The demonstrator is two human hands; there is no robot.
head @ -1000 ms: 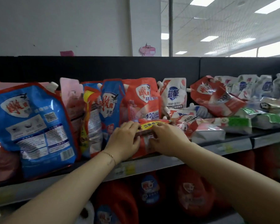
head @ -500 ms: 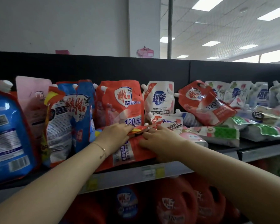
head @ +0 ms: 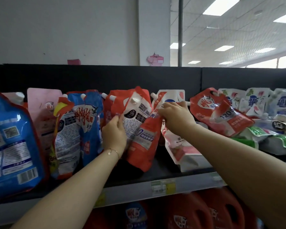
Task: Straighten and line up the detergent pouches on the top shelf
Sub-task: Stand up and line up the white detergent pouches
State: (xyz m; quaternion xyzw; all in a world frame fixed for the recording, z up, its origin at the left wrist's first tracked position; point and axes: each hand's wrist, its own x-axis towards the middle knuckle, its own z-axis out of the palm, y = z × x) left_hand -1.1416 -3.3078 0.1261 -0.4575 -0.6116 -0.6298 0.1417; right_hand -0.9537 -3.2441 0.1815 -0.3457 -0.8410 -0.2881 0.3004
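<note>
1. My left hand (head: 114, 136) grips the left edge of a red pouch (head: 144, 146). The thumb lies on its printed white panel and the other fingers curl round behind.
2. My right hand (head: 175, 118) pinches the same pouch at its upper right corner, with the fingers curled over the edge.
3. Between my hands the red pouch stands nearly upright, back label toward me, with its white cap (head: 134, 100) at the top. Its lower end is down at the top shelf (head: 165, 169), but I cannot tell whether it rests there.
4. Just left of my left hand a blue pouch (head: 89, 123) stands upright. Further out that way is a large blue pouch (head: 12, 146).
5. Behind my right hand a white pouch (head: 171, 96) stands against the dark back panel.
6. Under my right wrist a pink-and-white pouch (head: 180, 146) lies slumped on the shelf.
7. Right of my right hand a tilted red pouch (head: 221, 113) leans over green-and-white pouches (head: 271, 141) that lie flat.
8. A thin bracelet (head: 111, 150) sits on my left wrist.
9. Below my forearms a price tag (head: 163, 187) is fixed to the shelf's front edge, and red jugs (head: 196, 214) stand on the level beneath.
</note>
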